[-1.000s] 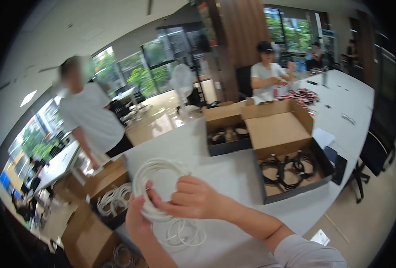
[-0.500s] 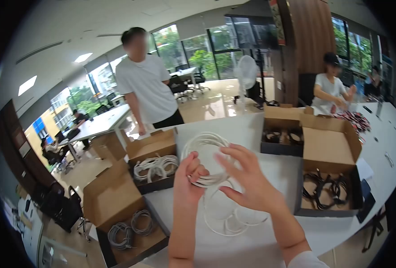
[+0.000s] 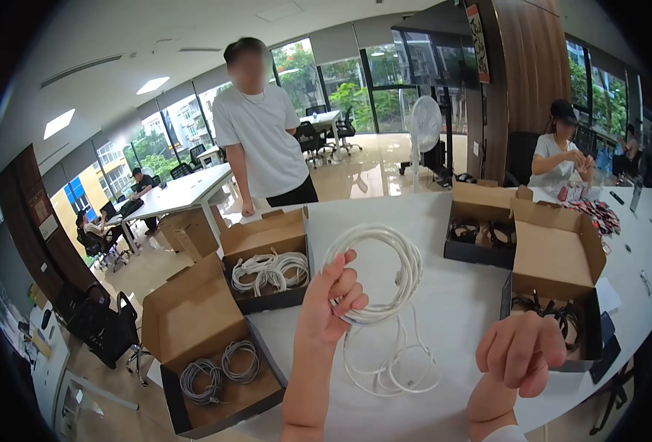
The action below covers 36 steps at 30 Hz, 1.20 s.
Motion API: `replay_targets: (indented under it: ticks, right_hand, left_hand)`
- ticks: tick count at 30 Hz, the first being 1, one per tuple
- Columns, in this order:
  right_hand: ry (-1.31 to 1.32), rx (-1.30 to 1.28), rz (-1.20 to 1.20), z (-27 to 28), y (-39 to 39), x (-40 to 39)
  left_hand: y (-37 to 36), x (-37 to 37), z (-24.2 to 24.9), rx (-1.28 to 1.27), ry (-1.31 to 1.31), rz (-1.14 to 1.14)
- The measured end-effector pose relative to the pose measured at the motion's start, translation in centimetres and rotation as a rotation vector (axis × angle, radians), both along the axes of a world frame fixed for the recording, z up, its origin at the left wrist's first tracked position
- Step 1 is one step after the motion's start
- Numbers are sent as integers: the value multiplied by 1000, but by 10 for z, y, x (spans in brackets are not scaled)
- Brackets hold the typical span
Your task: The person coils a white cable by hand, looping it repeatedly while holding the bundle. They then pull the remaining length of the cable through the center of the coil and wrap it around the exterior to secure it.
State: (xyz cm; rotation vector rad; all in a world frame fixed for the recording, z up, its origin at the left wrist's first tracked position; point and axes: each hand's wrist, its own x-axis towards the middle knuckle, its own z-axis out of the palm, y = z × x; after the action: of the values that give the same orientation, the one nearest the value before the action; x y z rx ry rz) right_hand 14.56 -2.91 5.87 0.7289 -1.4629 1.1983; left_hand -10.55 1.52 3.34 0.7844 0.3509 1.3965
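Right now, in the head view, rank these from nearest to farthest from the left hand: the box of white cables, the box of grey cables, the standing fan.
From the left hand, which grips the white cable coil:
1. Box of white cables, just to its left on the table.
2. Box of grey cables, lower left, at the table edge.
3. Standing fan, far behind, on the floor beyond the table.

Left hand (image 3: 333, 298) lifts cable coil (image 3: 385, 269) above table (image 3: 443, 309); right hand (image 3: 519, 353) lower right, apart; boxes (image 3: 267, 254) flank both sides.
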Motion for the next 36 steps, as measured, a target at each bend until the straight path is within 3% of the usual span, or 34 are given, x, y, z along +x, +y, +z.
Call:
replay_targets:
  ticks: [7, 16, 19, 22, 23, 26, 31, 34, 36]
  right_hand:
    - [14, -190, -195, -6, -12, -8]
    - [21, -226, -281, -10, -9, -9]
    - [-86, -184, -576, -8, 5, -4]
    - [-271, -91, -1242, 6, 7, -13]
    - [-372, 28, -1307, 2, 10, -10]
    - [-536, 176, -1370, 13, 5, -21]
    - [-882, 227, -1170, -5, 24, -25]
    - [-1014, 173, -1148, -9, 27, -29]
    - [-1080, 189, -1153, -7, 28, -30]
  left_hand:
    - [1, 6, 2, -30, 47, 11]
    - [-4, 9, 2, -5, 112, 7]
    - [-3, 8, -1, 31, 179, -42]
    - [-8, 5, -4, 76, 398, -153]
    - [-13, 9, 0, 83, 513, -182]
    - [-22, 20, 10, 185, 854, -214]
    - [-25, 23, 3, 570, 1210, -120]
    - [-37, 26, 19, 530, 1369, -74]
    - [-31, 25, 9, 537, 1221, -3]
